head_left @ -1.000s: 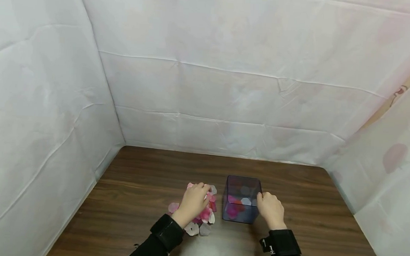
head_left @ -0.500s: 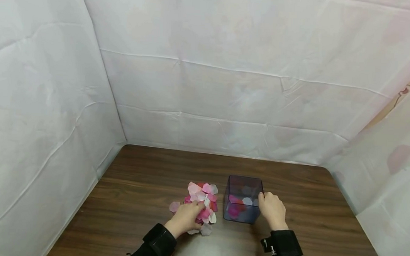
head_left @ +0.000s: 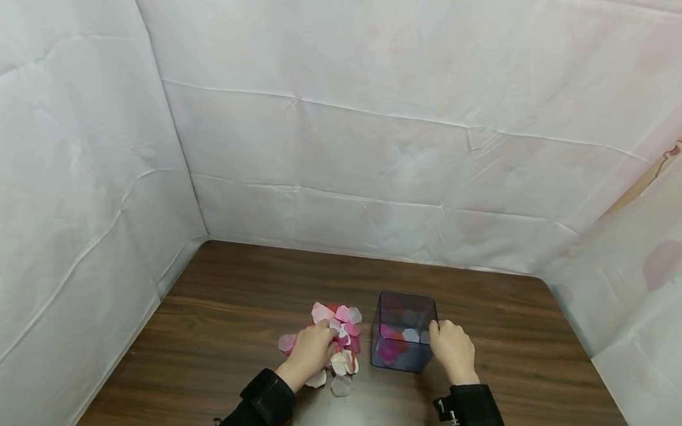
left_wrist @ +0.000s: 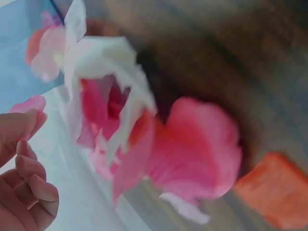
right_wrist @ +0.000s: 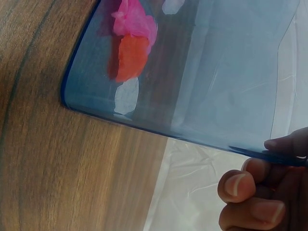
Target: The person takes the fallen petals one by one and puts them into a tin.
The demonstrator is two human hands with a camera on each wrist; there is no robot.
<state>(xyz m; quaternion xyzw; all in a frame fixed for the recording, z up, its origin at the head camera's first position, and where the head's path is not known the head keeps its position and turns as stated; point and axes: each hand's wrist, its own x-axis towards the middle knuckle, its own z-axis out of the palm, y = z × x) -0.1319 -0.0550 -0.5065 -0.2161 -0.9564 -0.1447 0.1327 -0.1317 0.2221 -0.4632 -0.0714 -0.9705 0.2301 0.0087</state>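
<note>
A loose pile of fabric-like flower petals (head_left: 351, 329) in pink, white and red lies left of the box in the head view. My left hand (head_left: 308, 351) is over the pile's near left side. In the left wrist view its thumb and finger pinch a pink petal (left_wrist: 32, 102), and the other fingers are curled. A clear bluish-purple plastic box (head_left: 417, 360) stands open-topped on the table, with several petals (right_wrist: 133, 57) inside. My right hand (head_left: 452, 351) grips the box's right rim, thumb on one side of the wall and fingers on the other.
The dark wood-grain table (head_left: 244, 291) carries both pile and box. Stray petals lie at the pile's left and near edges, including a greyish-white petal (head_left: 341, 386). White cloth walls (head_left: 344, 155) enclose the table's back and sides.
My left hand moves from above the pile down to its near side, then slightly up again; near white petals have shifted. The right hand stays on the box, which has not moved.
</note>
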